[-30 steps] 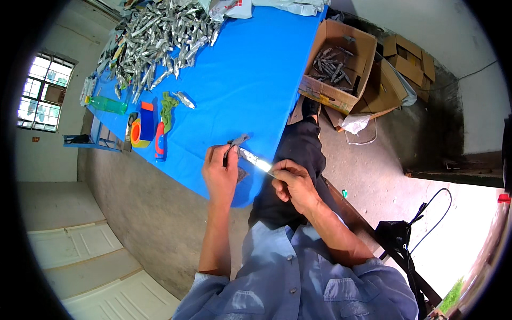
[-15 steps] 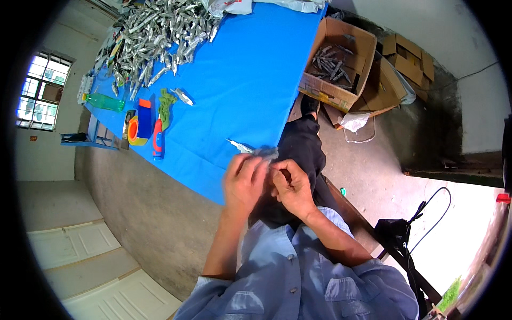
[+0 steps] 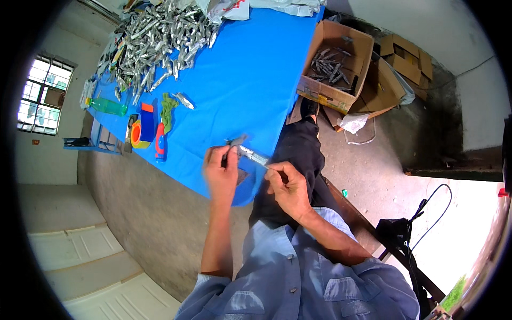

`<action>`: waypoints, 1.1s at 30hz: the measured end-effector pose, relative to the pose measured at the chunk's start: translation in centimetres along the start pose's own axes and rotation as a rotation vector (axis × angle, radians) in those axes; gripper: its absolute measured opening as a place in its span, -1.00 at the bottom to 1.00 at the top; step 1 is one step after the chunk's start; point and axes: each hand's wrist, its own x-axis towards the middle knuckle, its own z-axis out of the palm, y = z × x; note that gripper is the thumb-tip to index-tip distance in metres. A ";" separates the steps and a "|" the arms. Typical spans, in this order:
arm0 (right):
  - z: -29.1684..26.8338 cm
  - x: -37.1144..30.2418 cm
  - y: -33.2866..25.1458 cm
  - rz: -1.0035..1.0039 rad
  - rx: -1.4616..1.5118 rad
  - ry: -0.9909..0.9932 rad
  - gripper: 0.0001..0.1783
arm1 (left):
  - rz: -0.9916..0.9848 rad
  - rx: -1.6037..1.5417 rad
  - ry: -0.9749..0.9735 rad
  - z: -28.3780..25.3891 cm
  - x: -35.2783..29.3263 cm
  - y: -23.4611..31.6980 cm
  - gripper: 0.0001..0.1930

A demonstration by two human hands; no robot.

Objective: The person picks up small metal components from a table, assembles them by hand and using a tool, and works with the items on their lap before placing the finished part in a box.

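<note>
Over the near edge of the blue-covered table (image 3: 234,80), a slim silvery pen-like part (image 3: 255,156) slants between my hands. The thumb and fingers of my right hand (image 3: 290,189) pinch its lower right end. My left hand (image 3: 220,168) is closed at its upper left end, on a crumpled dark-grey scrap (image 3: 237,141) that looks like cloth or film; motion blurs it. Farther up lies another small silvery part (image 3: 184,101), apart from the rest. A large heap of similar silvery parts (image 3: 160,45) covers the far left of the table.
Left of centre lie a roll of tape (image 3: 141,130), a red-and-blue handled tool (image 3: 160,143), a green rag (image 3: 168,111) and a green bottle (image 3: 108,106). An open cardboard box (image 3: 356,56) with several dark parts stands beyond my legs. Plastic bags (image 3: 229,9) lie at the far edge.
My left hand has moved left, carrying the grey scrap to the part's far end. The part's body now shows between the hands. My right hand has shifted slightly.
</note>
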 end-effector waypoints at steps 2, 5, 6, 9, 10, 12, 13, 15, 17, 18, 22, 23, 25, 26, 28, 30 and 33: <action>0.0 0.0 -0.3 0.003 0.005 0.016 -0.89 | 0.009 0.034 0.014 -0.6 0.1 -0.3 -0.87; 0.0 0.0 -0.1 -0.010 -0.003 0.047 -0.91 | 0.016 -0.012 -0.065 -1.2 -0.5 2.2 -0.87; 0.0 0.0 0.0 -0.013 0.003 0.053 -0.92 | 0.081 -0.011 -0.103 -0.9 -1.1 3.3 -0.86; -0.1 0.3 1.3 -0.210 -0.144 0.097 -0.95 | 0.239 0.048 -0.183 0.8 -2.3 4.8 -0.85; -0.2 0.4 1.7 -0.307 -0.220 0.117 -0.95 | 0.285 0.075 -0.206 1.2 -2.4 4.9 -0.85; -0.4 -0.1 1.3 -0.171 -0.132 0.062 -0.96 | 0.254 0.077 -0.183 1.3 -2.0 4.6 -0.85; -0.4 -0.3 0.9 -0.103 -0.087 0.034 -0.96 | 0.251 0.092 -0.173 1.1 -1.7 4.2 -0.85; -0.4 -0.4 1.1 -0.106 -0.070 0.026 -0.95 | 0.234 0.133 -0.142 0.7 -0.8 3.7 -0.86; -0.4 -0.3 1.1 -0.129 -0.069 0.015 -0.95 | 0.169 0.159 -0.140 0.4 0.0 2.6 -0.88; -0.5 -0.4 1.2 -0.148 -0.078 0.008 -0.95 | 0.135 0.173 -0.140 0.2 0.4 2.1 -0.89; -0.3 -0.5 1.1 -0.236 -0.125 0.010 -0.97 | 0.095 0.154 -0.113 -0.7 1.6 1.2 -0.88; -0.3 -0.5 1.0 -0.227 -0.121 0.011 -0.97 | 0.097 0.167 -0.113 -0.9 1.7 1.5 -0.87; -0.3 -0.5 0.8 -0.213 -0.115 0.015 -0.98 | 0.059 0.142 -0.094 -1.0 1.6 1.3 -0.88; -0.2 -0.6 0.9 -0.218 -0.104 0.024 -0.97 | 0.040 0.130 -0.084 -1.1 1.5 1.1 -0.88; -0.2 -0.7 1.1 -0.221 -0.083 0.041 -0.97 | -0.009 0.078 -0.062 -1.6 1.1 0.8 -0.88; -0.2 -0.7 1.1 -0.239 -0.089 0.042 -0.94 | -0.033 0.043 -0.081 -2.1 0.5 1.4 -0.88; -0.5 -0.4 1.7 -0.385 -0.218 0.074 -0.89 | 0.038 0.031 -0.168 -1.7 -1.0 4.4 -0.87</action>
